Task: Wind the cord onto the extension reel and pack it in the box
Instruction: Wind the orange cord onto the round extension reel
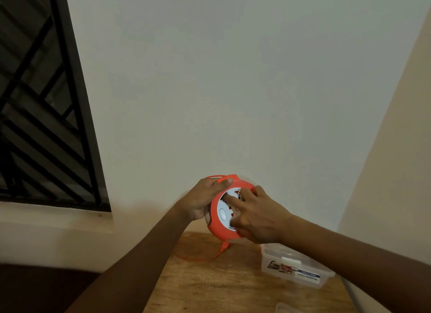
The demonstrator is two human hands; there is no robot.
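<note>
Pale plaster walls and a dark barred window frame our wooden desk. We hold the round orange extension reel above the desk's far edge. Our left hand clamps the reel's rim from behind, thumb over the top. Our right hand presses spread fingers onto its white socket face. Loose orange cord loops on the desk below. A clear plastic box sits closed, near the reel, to the right.
</note>
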